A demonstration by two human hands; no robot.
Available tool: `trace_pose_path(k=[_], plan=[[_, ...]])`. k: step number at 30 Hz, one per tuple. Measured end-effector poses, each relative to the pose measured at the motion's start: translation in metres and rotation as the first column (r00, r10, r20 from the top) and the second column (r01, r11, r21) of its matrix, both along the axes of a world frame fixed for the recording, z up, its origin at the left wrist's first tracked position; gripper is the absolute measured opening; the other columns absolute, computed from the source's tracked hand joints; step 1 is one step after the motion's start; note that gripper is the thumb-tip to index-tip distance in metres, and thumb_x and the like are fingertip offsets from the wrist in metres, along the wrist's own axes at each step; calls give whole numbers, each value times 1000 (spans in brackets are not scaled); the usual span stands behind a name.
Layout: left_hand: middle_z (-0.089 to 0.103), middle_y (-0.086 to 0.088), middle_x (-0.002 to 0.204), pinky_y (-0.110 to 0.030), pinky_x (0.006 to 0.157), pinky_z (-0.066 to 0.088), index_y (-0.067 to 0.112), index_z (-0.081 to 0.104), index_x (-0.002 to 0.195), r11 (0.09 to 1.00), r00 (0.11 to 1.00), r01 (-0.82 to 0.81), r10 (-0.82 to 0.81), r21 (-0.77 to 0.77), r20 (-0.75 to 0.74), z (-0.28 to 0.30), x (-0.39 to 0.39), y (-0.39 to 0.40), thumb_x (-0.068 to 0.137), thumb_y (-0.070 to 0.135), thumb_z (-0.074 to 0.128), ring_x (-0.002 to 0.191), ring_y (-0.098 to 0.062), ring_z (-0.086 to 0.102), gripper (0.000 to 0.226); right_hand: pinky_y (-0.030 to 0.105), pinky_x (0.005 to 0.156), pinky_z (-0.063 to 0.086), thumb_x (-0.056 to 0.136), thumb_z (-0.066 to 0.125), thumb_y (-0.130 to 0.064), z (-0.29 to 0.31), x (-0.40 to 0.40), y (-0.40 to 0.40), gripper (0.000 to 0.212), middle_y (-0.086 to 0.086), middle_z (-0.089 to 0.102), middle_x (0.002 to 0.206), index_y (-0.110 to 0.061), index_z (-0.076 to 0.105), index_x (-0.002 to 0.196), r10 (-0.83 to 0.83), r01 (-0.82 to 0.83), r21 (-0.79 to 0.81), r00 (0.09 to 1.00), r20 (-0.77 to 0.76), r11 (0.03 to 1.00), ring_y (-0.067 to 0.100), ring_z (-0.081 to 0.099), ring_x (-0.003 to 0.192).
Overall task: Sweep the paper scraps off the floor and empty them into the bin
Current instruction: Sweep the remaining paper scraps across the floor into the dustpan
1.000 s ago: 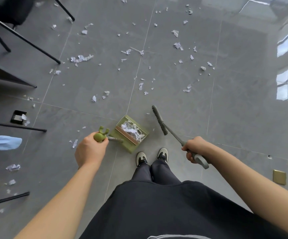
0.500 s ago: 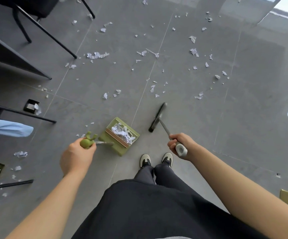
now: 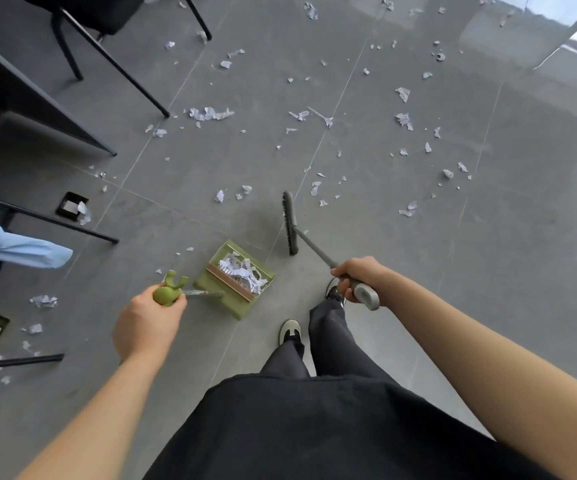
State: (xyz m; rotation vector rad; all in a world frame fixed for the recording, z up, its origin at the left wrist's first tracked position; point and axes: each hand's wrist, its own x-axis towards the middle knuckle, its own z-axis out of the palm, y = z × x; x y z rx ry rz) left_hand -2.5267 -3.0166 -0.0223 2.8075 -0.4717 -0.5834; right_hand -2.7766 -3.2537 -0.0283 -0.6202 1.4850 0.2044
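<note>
The floor (image 3: 401, 271) was large grey glossy tiles, with window light reflected on it to the right of the right hand and black furniture legs (image 3: 114, 60) beyond the left hand. White paper scraps (image 3: 211, 113) lay scattered over the tiles, most of them well ahead of both hands, with a few more down to the left of the left hand. The left hand (image 3: 145, 320) was closed around the green knobbed end of the dustpan handle (image 3: 167, 294), fingers wrapped fully round it. The green dustpan (image 3: 233, 282) sat just ahead and to the right of that hand, between the two hands, and held a heap of collected shreds (image 3: 242, 273). The right hand (image 3: 358, 277) was clenched around the grey grip of the broom (image 3: 314, 252), the end of the grip sticking out behind the fingers. The broom's shaft ran forward and left from that hand to the dark brush head (image 3: 290, 223), which lay just ahead of the dustpan's right side, apart from it. The nearest loose scraps lay just beyond the brush head. Two shoes and dark trouser legs showed below the hands. No bin could be made out.
</note>
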Motion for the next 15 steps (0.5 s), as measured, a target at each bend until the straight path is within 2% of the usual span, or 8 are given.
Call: trace_pose_path(k=[8,15], plan=[[65,-14,75,-36,63,47,17,68,81,999,999,-37,37,28,-2,2,-2,-23,82,38,73,70,-39,55,21,18,39,39,93,55,-1,-11,50,-58,5,6,44,65,-1,50,92,388,-388,17,921,-21,922,11,42,36],[68,-16,82,-36,64,43,20,74,95,986,986,-165,165,38,1,9,-18,-46,81,38,75,71,-38,54,22,16,40,37,95,47,-1,-26,108,-113,7,4,39,71,-8,45,98,441,-449,81,892,101,890,9,40,41]])
